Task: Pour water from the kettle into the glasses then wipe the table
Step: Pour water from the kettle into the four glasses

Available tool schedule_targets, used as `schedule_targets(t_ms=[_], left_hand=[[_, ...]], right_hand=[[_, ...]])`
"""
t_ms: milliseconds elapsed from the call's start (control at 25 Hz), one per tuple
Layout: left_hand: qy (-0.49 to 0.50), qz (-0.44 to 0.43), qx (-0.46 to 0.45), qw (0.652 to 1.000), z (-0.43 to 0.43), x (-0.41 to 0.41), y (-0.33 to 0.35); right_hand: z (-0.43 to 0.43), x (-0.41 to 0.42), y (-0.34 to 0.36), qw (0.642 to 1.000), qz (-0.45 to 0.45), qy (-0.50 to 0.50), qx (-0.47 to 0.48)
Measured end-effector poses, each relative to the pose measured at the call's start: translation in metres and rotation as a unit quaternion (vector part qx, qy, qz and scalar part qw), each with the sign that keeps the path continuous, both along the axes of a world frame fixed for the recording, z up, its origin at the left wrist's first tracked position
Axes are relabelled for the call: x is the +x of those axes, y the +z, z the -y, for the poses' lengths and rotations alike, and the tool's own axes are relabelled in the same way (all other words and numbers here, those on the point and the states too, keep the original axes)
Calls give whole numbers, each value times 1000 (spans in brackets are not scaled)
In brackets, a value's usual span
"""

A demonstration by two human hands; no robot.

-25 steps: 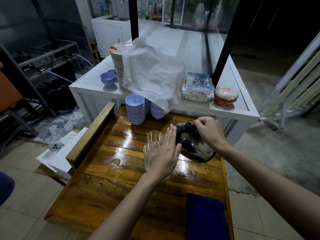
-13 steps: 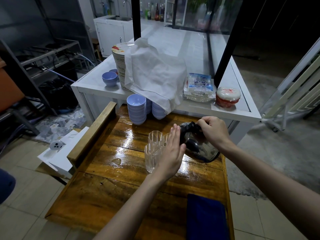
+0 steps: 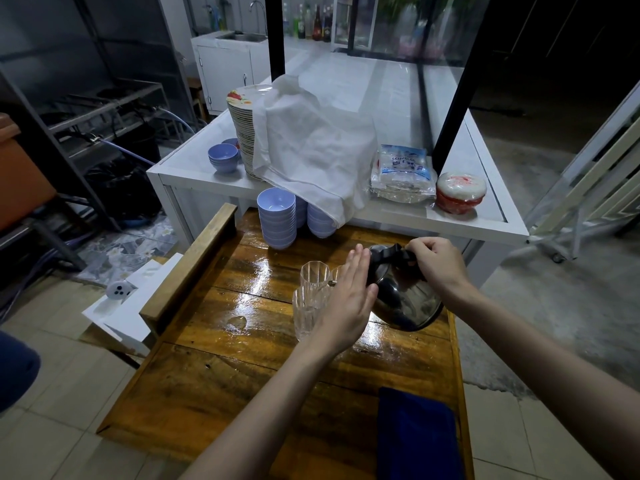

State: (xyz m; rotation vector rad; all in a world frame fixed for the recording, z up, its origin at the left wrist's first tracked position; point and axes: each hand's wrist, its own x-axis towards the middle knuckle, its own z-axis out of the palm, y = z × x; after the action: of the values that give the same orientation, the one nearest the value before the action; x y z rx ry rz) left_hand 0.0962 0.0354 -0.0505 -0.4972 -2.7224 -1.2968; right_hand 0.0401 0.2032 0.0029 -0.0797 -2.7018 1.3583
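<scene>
Three glasses point(image 3: 313, 292) stood beside the tilted kettle point(image 3: 403, 294); right hand point(image 3: 437, 259) clasped its handle, left hand point(image 3: 348, 299) flat-open; pouring underway, wiping undone.

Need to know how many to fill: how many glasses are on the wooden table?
3 visible: far glass, near glass, and a third's rim peeking behind the left hand. More may be hidden.

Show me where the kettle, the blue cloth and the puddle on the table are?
kettle point(image 3: 405, 299), head view, shiny metal belly.
blue cloth point(image 3: 417, 434), head view, middle of the fabric.
puddle point(image 3: 238, 321), head view, its centre.
</scene>
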Motion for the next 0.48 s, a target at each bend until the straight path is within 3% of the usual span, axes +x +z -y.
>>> schedule_targets(t_ms=[200, 480], left_hand=[[-42, 1, -46, 998, -8, -14, 8], [-104, -3, -100, 990, -31, -32, 22]], right_hand=[[-16, 8, -9, 987, 62, -57, -137], [-39, 12, -16, 963, 80, -141, -217]])
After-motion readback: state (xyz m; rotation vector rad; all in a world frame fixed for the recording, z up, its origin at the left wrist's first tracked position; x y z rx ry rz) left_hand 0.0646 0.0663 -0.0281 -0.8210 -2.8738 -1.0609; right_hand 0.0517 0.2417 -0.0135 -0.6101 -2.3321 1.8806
